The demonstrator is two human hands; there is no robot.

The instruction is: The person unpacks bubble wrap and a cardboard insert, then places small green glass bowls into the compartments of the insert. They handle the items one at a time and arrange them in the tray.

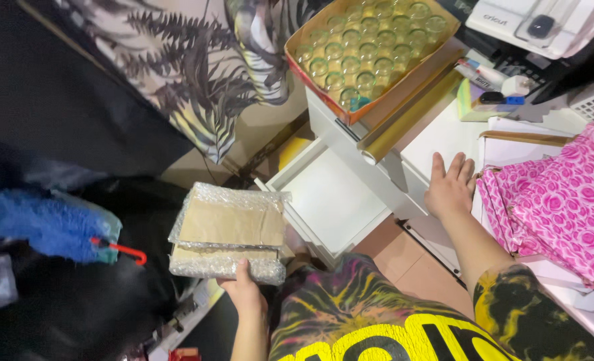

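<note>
Left hand [245,289] pinches the bubble-wrapped parcel [227,232] underneath; support it level. Right hand [449,187], fingers spread, rests flat on the counter [437,137].

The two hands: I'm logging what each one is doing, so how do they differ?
The left hand grips the near edge of a bubble-wrapped parcel patched with brown tape, its thumb on top; the right hand holds nothing. The left hand is curled and held off the desk beside the open white drawer; the right hand lies flat, fingers spread, on the white desk. Both are bare.
</note>
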